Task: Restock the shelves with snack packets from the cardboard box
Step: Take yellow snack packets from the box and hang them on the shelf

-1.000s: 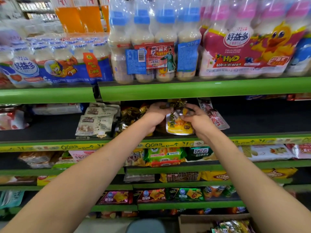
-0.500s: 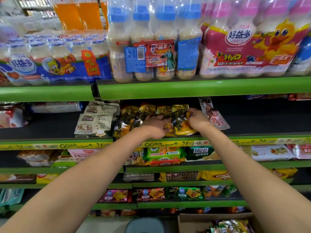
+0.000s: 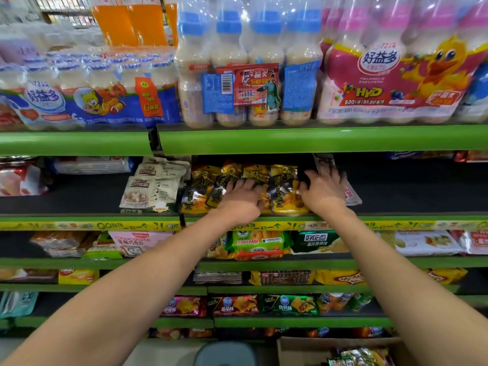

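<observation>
Gold-and-black packets: we find the row of snack packets [image 3: 284,191] leaning on the black shelf deck, directly behind the yellow price strip [image 3: 396,225].
Left hand: our left hand [image 3: 241,200] lies over the packets above the strip, fingers curved on their fronts; we cannot tell whether it pinches one.
Right hand: our right hand [image 3: 323,190], at the row's right end, is spread flat against the last packet, gripping nothing.
Method: we judge it best to press the row together and square it.
Supply: the cardboard box [image 3: 303,351] sits on the floor, well below the strip.
</observation>
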A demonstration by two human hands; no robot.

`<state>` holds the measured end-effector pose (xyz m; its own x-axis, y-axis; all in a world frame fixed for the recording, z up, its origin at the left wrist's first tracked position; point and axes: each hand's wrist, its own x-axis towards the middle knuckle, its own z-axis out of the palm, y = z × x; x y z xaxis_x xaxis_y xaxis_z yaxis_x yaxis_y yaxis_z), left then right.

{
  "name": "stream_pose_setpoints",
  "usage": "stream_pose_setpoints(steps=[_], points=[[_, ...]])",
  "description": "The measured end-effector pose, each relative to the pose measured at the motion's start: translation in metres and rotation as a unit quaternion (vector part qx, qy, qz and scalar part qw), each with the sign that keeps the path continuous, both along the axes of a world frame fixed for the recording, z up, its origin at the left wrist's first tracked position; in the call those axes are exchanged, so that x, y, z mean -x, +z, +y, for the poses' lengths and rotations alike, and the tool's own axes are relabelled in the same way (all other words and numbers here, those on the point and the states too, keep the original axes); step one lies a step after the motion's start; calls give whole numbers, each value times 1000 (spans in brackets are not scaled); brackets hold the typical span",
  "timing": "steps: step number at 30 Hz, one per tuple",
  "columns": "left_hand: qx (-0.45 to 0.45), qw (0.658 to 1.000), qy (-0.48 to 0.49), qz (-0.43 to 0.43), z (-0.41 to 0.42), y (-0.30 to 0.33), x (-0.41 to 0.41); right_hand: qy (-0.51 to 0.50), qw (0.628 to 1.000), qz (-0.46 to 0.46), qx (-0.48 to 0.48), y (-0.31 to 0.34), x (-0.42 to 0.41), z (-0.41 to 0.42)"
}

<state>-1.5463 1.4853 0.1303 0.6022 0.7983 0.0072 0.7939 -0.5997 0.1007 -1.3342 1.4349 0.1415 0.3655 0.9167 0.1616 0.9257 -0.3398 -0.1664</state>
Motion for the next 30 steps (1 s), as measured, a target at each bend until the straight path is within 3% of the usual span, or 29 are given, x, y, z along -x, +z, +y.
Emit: stream_pose_setpoints(steps=[3,6,9,14,30], points=[[-50,998,-7,-35,-3,4,-6,-36,996,-17,83,-4,-18,-3],[-56,996,-21,-61,-5,9,-16,-61,991,57,106,-5,-26,-5],[-16,998,-48,-45,-6,10,-27,-58,990,98,82,-1,-22,-8],[47,998,-39,0,-6,2,-32,-16,994,65,91,-2,-8,-17],[85,996,-18,-18,-16,7,-26,22,990,136,-12,-11,6,-40]])
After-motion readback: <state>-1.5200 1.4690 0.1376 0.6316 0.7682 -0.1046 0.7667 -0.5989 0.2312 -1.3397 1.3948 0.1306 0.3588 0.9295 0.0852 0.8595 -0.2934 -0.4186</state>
